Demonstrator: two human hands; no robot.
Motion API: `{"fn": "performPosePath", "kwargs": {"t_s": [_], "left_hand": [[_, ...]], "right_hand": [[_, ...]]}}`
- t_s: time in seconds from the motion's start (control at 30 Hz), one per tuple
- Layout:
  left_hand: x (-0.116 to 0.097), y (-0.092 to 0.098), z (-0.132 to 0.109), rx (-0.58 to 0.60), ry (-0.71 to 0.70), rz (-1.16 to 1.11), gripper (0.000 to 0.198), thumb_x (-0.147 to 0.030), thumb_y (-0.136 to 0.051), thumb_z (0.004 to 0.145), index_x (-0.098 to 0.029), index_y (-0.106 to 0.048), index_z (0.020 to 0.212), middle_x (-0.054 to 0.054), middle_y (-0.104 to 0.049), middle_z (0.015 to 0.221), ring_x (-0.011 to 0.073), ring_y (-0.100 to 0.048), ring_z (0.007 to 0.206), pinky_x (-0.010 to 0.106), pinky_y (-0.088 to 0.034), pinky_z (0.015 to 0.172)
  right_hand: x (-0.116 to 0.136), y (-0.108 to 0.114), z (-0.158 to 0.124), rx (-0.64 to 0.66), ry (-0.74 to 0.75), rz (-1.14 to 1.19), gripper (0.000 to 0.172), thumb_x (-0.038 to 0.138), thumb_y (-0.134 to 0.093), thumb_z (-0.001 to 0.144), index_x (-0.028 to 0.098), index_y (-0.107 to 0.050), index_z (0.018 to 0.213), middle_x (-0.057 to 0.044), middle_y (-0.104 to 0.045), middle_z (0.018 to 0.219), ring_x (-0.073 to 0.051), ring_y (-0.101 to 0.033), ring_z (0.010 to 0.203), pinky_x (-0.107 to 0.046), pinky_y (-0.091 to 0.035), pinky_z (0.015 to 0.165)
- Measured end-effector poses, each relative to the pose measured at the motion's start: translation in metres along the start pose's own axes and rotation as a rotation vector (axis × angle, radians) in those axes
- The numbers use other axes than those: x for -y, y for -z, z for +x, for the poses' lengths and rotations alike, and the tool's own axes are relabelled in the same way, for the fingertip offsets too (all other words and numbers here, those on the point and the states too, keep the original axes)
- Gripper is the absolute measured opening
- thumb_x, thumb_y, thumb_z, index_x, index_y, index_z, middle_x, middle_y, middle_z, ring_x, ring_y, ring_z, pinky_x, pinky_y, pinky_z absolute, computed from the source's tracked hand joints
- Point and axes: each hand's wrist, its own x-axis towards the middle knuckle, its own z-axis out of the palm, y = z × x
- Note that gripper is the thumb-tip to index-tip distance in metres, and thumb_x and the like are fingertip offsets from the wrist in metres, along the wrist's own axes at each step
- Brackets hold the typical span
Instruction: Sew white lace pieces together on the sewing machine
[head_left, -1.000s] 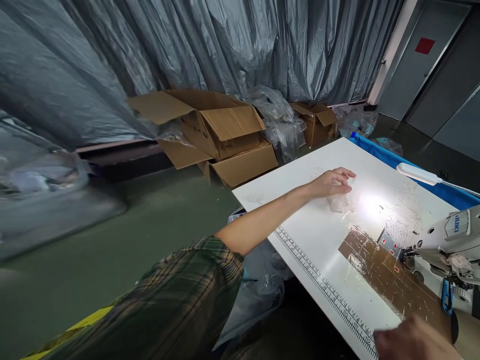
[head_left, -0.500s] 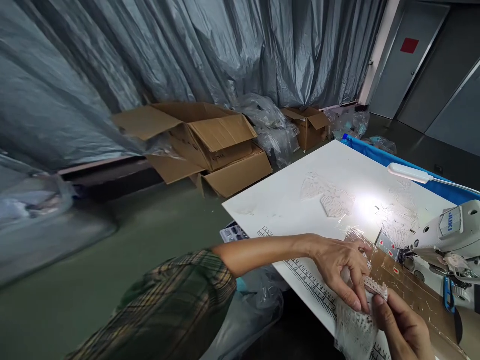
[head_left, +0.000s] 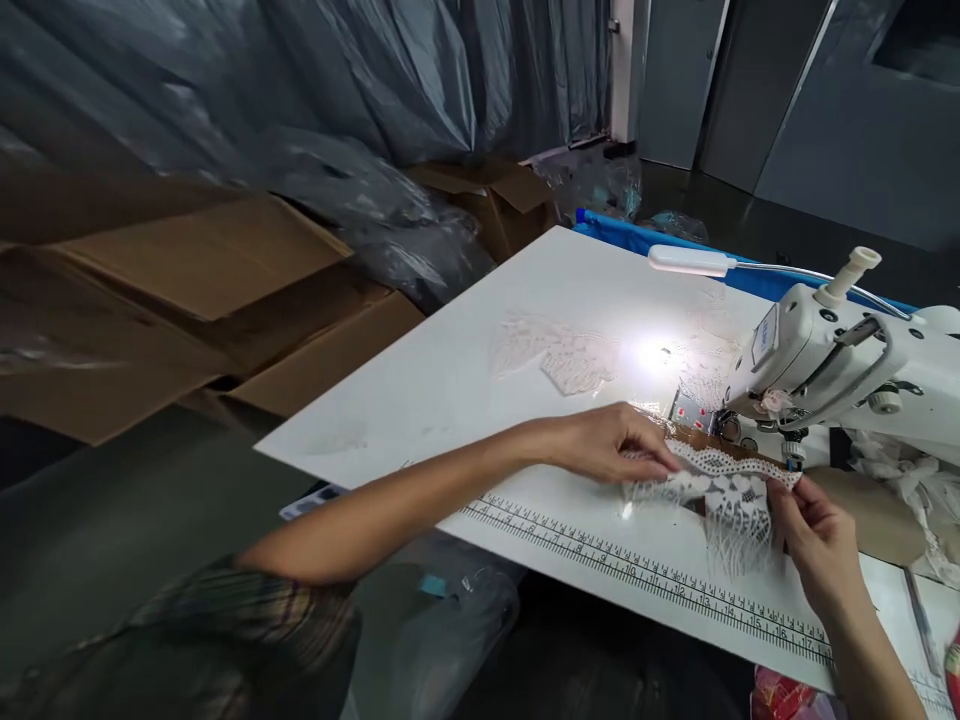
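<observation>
A strip of white fringed lace (head_left: 739, 500) is stretched between my hands above the front of the white sewing table. My left hand (head_left: 619, 445) pinches its left part between thumb and fingers. At the other end, my right hand (head_left: 814, 520) grips the scalloped top edge near the corner, and the fringe hangs down between the two. Just behind the lace stands a white sewing machine (head_left: 810, 350), its needle area close to the strip. Further back on the table lie flat lace pieces (head_left: 577, 360), lit by a bright lamp spot.
A white lamp (head_left: 690, 261) on a bendy neck reaches over the table (head_left: 390, 400). Ruler marks (head_left: 630, 570) run along the front edge. Cardboard boxes (head_left: 202, 255) and clear plastic bags (head_left: 375, 200) stand beyond the left edge. Blue cloth (head_left: 637, 235) borders the far side.
My hands have moved apart, and the lace that was bunched between them is now spread out sideways. The view has turned right, showing more of the sewing machine.
</observation>
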Motion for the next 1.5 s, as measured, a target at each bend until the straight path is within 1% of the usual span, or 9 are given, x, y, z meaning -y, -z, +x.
{"fn": "performPosePath", "kwargs": {"t_s": [0.2, 0.33, 0.43, 0.6, 0.8, 0.9, 1.03, 1.23, 1.5], "left_hand": [[0.032, -0.008, 0.004, -0.284, -0.047, 0.675, 0.026, -0.031, -0.050, 0.101, -0.020, -0.073, 0.108, 0.012, -0.067, 0.116, 0.0185, -0.064, 0.091, 0.033, -0.050, 0.075], [0.032, -0.025, 0.007, -0.153, -0.301, 0.691, 0.026, -0.034, -0.054, 0.100, -0.021, -0.066, 0.120, 0.011, -0.065, 0.131, 0.0215, -0.065, 0.106, 0.041, -0.049, 0.092], [0.027, -0.030, 0.007, -0.076, -0.329, 0.719, 0.030, -0.038, -0.060, 0.096, -0.018, -0.067, 0.118, 0.012, -0.068, 0.127, 0.0250, -0.066, 0.106, 0.043, -0.048, 0.093], [0.025, -0.025, 0.001, -0.116, -0.279, 0.645, 0.041, -0.051, -0.062, 0.093, -0.015, -0.069, 0.110, 0.015, -0.070, 0.119, 0.0263, -0.066, 0.099, 0.044, -0.049, 0.089], [0.017, -0.022, -0.001, -0.159, 0.009, 0.009, 0.076, -0.068, -0.055, 0.088, -0.014, -0.049, 0.141, 0.012, -0.070, 0.105, 0.0153, -0.063, 0.073, 0.029, -0.053, 0.063], [0.012, -0.024, 0.000, -0.175, 0.230, -0.098, 0.088, -0.062, -0.064, 0.083, -0.014, -0.035, 0.150, 0.008, -0.068, 0.099, 0.0130, -0.060, 0.069, 0.025, -0.048, 0.057], [0.005, -0.022, -0.001, -0.209, 0.423, 0.045, 0.073, -0.042, -0.057, 0.087, -0.009, -0.037, 0.148, -0.001, -0.058, 0.079, 0.0125, -0.054, 0.065, 0.024, -0.043, 0.058], [-0.005, -0.016, -0.002, -0.079, 0.465, 0.090, 0.081, -0.042, -0.059, 0.082, -0.008, -0.033, 0.150, 0.002, -0.056, 0.088, 0.0125, -0.052, 0.067, 0.023, -0.040, 0.056], [-0.003, -0.024, 0.003, -0.232, 0.432, -0.005, 0.055, -0.025, -0.047, 0.088, -0.007, -0.050, 0.140, -0.010, -0.033, 0.056, 0.0081, -0.037, 0.049, 0.022, -0.036, 0.052]], "right_hand": [[0.007, 0.006, 0.009, -0.105, 0.119, -0.522, 0.049, 0.069, -0.052, 0.077, 0.021, -0.061, 0.073, 0.006, -0.038, 0.042, -0.012, -0.033, 0.042, -0.026, -0.028, 0.045], [0.009, 0.009, 0.007, -0.088, 0.076, -0.610, 0.052, 0.070, -0.052, 0.073, 0.021, -0.065, 0.083, 0.003, -0.046, 0.048, -0.015, -0.040, 0.045, -0.027, -0.031, 0.047], [0.008, 0.013, 0.007, -0.124, 0.025, -0.617, 0.051, 0.068, -0.055, 0.066, 0.020, -0.066, 0.082, 0.003, -0.047, 0.049, -0.015, -0.041, 0.047, -0.027, -0.031, 0.048], [0.014, 0.000, 0.008, -0.023, -0.089, -0.219, 0.054, 0.067, -0.069, 0.059, 0.017, -0.066, 0.080, 0.004, -0.048, 0.053, -0.010, -0.040, 0.048, -0.024, -0.031, 0.046], [0.037, -0.044, 0.006, 0.171, -0.228, 0.337, 0.068, 0.063, -0.085, 0.052, 0.017, -0.067, 0.098, -0.005, -0.071, 0.084, -0.014, -0.062, 0.058, -0.024, -0.046, 0.048], [0.036, -0.046, 0.007, 0.228, -0.127, 0.336, 0.068, 0.066, -0.077, 0.064, 0.019, -0.067, 0.112, -0.009, -0.073, 0.100, -0.018, -0.071, 0.075, -0.030, -0.056, 0.062], [0.017, -0.026, 0.011, 0.132, 0.134, -0.127, 0.048, 0.058, -0.064, 0.082, 0.018, -0.070, 0.108, -0.009, -0.075, 0.092, -0.021, -0.071, 0.080, -0.036, -0.057, 0.072], [0.003, -0.018, 0.012, 0.113, 0.600, -0.584, 0.033, 0.033, -0.047, 0.095, 0.018, -0.071, 0.112, -0.010, -0.073, 0.100, -0.022, -0.069, 0.090, -0.037, -0.057, 0.081], [-0.002, -0.030, 0.009, 0.164, 0.783, -0.899, 0.038, 0.024, -0.042, 0.097, 0.021, -0.065, 0.127, -0.013, -0.063, 0.106, -0.025, -0.061, 0.094, -0.040, -0.055, 0.080]]}}
